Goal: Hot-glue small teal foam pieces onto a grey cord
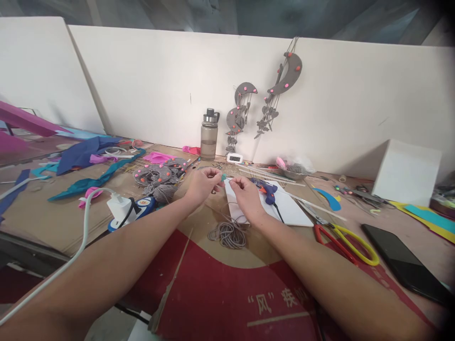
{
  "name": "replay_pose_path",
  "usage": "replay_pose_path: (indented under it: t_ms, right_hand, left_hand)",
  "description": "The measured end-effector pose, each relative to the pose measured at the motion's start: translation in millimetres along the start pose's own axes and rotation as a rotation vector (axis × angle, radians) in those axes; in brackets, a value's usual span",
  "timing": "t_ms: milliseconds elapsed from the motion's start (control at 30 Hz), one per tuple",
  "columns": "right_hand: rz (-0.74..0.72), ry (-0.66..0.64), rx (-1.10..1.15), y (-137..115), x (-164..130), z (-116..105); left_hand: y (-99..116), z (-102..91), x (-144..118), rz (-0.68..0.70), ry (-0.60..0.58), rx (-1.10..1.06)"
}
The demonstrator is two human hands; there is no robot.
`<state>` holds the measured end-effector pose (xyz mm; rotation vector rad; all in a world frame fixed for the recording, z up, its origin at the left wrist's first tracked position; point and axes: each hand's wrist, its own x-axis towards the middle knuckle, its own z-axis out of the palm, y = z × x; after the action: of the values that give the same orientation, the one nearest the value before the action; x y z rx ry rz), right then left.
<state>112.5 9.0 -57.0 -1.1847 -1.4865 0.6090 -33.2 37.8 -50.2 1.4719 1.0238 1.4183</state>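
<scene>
Both my arms reach forward over a cardboard-covered table (42,213). My left hand (203,183) pinches a small teal bead (223,176) at its fingertips. My right hand (246,195) is closed on a thin grey cord that runs toward the bead; the fingertips of the two hands are a few centimetres apart. A coil of the same grey cord (228,235) lies on the table just below my hands. A white sheet (284,208) lies under and beside my right hand.
A blue glue gun (267,190) rests on the white sheet. Red-and-yellow scissors (343,237) and a black phone (401,260) lie at right. A water bottle (209,134), grey felt pieces (156,174), a white charger (119,207) and coloured felt scraps sit left and behind.
</scene>
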Motion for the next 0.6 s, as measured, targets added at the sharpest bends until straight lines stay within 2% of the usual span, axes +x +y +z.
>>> replay_pose_path:
  t_ms: [133,300,600]
  right_hand:
    - [-0.051,-0.023,-0.007,-12.6,1.7,-5.6]
    - [-0.12,-0.084,-0.049,-36.2,-2.0,-16.4]
    - [-0.185,-0.195,-0.193,-72.9,-36.7,-49.5]
  left_hand:
    - [-1.2,-7.1,8.3,0.042,0.067,-0.007]
    - [-1.5,-14.1,16.1,0.017,0.15,-0.121]
    - [4.0,-31.3,30.6,0.004,0.302,-0.311]
